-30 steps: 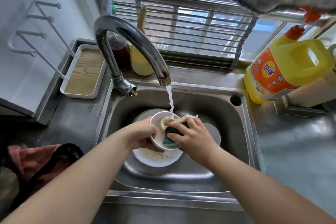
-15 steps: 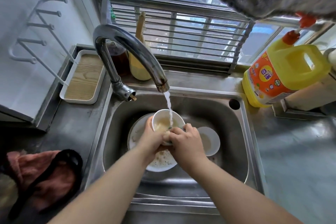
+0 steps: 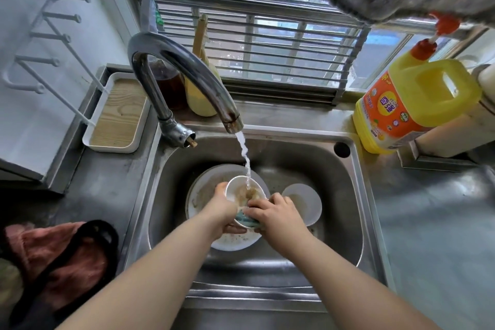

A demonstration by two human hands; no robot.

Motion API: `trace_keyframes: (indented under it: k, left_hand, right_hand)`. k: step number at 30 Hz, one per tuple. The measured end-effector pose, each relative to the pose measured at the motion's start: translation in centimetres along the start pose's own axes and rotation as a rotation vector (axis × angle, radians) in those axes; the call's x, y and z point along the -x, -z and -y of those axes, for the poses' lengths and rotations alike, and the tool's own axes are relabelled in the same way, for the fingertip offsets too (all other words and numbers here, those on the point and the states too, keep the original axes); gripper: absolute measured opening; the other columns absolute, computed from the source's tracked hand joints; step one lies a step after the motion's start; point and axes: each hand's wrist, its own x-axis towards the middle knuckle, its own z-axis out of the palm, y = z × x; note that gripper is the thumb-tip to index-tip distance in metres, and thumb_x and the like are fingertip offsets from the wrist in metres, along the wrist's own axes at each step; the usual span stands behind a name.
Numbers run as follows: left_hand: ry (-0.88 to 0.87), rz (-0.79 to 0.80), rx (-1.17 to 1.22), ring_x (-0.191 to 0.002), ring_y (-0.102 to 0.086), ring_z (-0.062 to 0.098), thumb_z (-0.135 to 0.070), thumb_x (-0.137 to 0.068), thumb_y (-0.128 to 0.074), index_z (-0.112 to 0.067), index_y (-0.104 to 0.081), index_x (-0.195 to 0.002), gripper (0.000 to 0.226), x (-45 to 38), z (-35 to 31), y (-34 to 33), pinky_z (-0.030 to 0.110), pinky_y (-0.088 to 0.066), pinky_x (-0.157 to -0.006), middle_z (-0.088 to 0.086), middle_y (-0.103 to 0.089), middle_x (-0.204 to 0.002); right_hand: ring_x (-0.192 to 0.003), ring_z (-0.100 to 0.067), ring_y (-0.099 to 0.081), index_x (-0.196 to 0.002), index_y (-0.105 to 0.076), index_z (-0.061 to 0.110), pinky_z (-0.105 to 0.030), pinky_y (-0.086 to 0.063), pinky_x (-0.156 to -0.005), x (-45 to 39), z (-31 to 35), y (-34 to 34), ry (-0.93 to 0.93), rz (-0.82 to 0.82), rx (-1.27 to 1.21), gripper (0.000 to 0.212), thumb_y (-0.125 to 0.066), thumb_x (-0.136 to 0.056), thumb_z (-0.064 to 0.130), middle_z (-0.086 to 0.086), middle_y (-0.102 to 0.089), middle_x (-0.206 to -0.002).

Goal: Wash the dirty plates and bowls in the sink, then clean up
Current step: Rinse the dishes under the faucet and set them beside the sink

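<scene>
Plate (image 3: 198, 195), still greasy, lies at sink (image 3: 359, 195) bottom w/ left hand (image 3: 221, 209) above it, fingers wrapped round the bowl (image 3: 242, 191) under the tap stream. Bowl interior still brown, so wash mid-way. Right hand (image 3: 276, 213) clamps a blue sponge (image 3: 245, 218) vs the bowl's outside. Second bowl (image 3: 305, 205) further right, untouched; cleanup not begun.
</scene>
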Motion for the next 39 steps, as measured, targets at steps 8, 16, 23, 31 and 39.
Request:
trace_keyframes:
  k: [8,16,23,31,39]
  left_hand:
    - [-0.254,-0.405,-1.134,-0.12,-0.046,0.038,0.003,-0.093,-0.037,-0.018,0.003,-0.153,0.075,-0.9,1.0,1.6,0.038,-0.042,-0.098,0.023,-0.013,-0.147]
    - [-0.232,-0.396,-0.393,-0.113,-0.046,0.036,0.007,-0.085,-0.041,-0.026,-0.017,-0.15,0.077,-1.2,1.5,2.6,0.043,-0.053,-0.087,0.017,-0.029,-0.142]
    - [-0.249,0.04,0.002,-0.093,-0.066,0.029,0.001,-0.09,-0.044,-0.035,-0.051,-0.118,0.047,1.1,-0.7,0.6,0.052,-0.058,-0.07,0.004,-0.064,-0.105]
    - [-0.195,0.05,0.196,-0.082,-0.065,0.025,0.012,-0.082,-0.039,-0.024,-0.05,-0.121,0.054,1.1,-1.7,0.3,0.041,-0.057,-0.069,0.01,-0.065,-0.097]
    - [0.002,0.174,-0.004,-0.088,-0.065,0.038,0.012,-0.085,-0.032,-0.01,-0.059,-0.105,0.04,1.4,-1.9,2.0,0.056,-0.054,-0.083,0.02,-0.065,-0.093]
  right_hand:
    - [-0.117,-0.032,-0.038,-0.138,-0.045,0.033,-0.042,-0.03,-0.098,1.9,0.2,-0.6,-0.239,0.094,0.07,0.045,-0.048,-0.096,0.017,0.004,-0.048,-0.136]
    - [-0.115,-0.027,-0.039,-0.142,-0.038,0.041,-0.04,-0.031,-0.099,1.8,1.6,0.5,-0.389,-0.058,-0.187,0.049,-0.048,-0.095,0.031,0.014,-0.04,-0.144]
    - [-0.097,-0.035,-0.058,-0.118,-0.065,0.038,-0.042,-0.038,-0.085,-0.2,1.6,1.2,-0.011,-0.135,0.022,0.061,-0.079,-0.06,0.026,0.005,-0.061,-0.127]
    - [-0.066,-0.028,-0.056,-0.074,-0.073,0.031,-0.033,-0.044,-0.058,-1.0,1.7,1.5,-0.075,-0.24,0.091,0.026,-0.081,-0.051,0.022,0.011,-0.071,-0.086]
    - [-0.074,-0.028,-0.059,-0.085,-0.075,0.034,-0.033,-0.049,-0.068,-0.8,-1.0,0.2,0.103,-0.253,0.191,0.032,-0.082,-0.054,0.029,0.013,-0.069,-0.095]
